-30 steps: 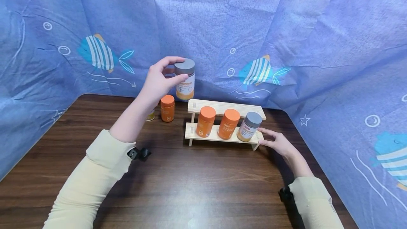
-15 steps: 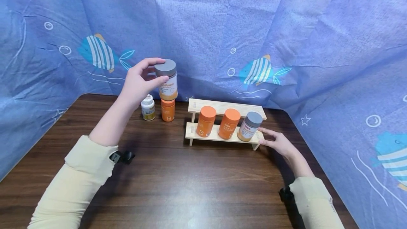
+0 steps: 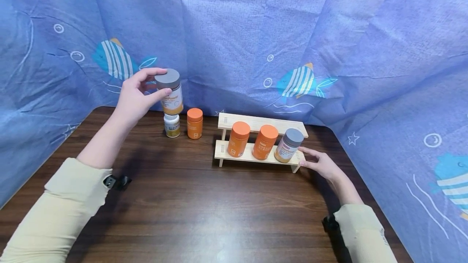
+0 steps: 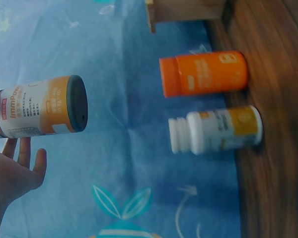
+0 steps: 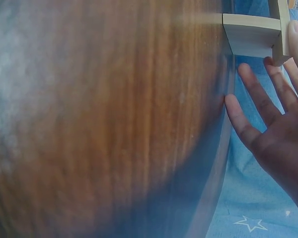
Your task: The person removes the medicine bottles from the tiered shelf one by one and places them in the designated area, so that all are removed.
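My left hand (image 3: 135,96) holds a jar with a grey lid and white-and-orange label (image 3: 170,92) up off the table, thumb and fingers around its lid end. In the head view it overlaps the top of a small white bottle with a yellow label (image 3: 172,127); the left wrist view shows a gap between them. An orange jar (image 3: 195,124) stands next to the white bottle. My right hand (image 3: 321,165) holds the right end of a two-step wooden stand (image 3: 263,123), thumb at the front corner of its lower step, other fingers spread.
On the stand's lower step are two orange jars (image 3: 239,140) (image 3: 265,143) and a second grey-lidded jar (image 3: 289,146) at the right end. The dark wooden table (image 3: 204,206) ends against a blue fish-print cloth (image 3: 226,31) hanging behind it.
My left hand has carried the grey-lidded jar leftward, from above the stand's left end, past the orange jar, to over the white bottle. My right hand has stayed at the stand.
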A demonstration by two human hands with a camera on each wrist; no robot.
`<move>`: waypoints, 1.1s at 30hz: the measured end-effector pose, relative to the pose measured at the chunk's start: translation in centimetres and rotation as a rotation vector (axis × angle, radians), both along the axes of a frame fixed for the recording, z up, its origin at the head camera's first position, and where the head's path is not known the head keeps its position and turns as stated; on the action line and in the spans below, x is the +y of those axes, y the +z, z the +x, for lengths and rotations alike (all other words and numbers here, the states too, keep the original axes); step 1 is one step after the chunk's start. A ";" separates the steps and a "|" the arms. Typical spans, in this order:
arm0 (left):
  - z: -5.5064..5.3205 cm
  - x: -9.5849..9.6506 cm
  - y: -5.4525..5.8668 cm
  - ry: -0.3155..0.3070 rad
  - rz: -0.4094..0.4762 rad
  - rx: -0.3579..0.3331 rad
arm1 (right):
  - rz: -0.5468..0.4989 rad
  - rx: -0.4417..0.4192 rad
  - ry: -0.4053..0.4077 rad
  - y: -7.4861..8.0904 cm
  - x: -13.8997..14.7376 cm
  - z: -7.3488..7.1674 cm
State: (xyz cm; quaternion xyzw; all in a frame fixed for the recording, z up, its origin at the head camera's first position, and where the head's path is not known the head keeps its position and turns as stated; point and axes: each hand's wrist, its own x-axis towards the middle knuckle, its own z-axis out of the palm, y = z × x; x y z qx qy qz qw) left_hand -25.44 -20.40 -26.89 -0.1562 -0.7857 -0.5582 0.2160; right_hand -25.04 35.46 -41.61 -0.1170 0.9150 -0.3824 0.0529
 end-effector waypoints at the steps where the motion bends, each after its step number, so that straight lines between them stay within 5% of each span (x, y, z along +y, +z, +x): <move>1: -0.1 -0.3 -0.2 0.012 -0.011 -0.003 | 0.006 0.004 -0.003 0.0 0.0 0.0; 9: -0.7 -2.8 -1.6 0.113 -0.108 -0.024 | 0.030 0.049 0.004 -0.1 -0.1 0.1; 20: -2.2 -5.1 -4.5 0.175 -0.105 -0.037 | 0.036 0.047 0.021 0.1 -0.2 0.0; 28: -3.2 -5.6 -6.6 0.204 -0.135 -0.048 | 0.069 0.035 0.034 0.1 0.0 -0.1; 33: -3.4 -5.6 -8.0 0.227 -0.140 -0.077 | 0.004 0.028 0.035 0.2 -0.5 0.3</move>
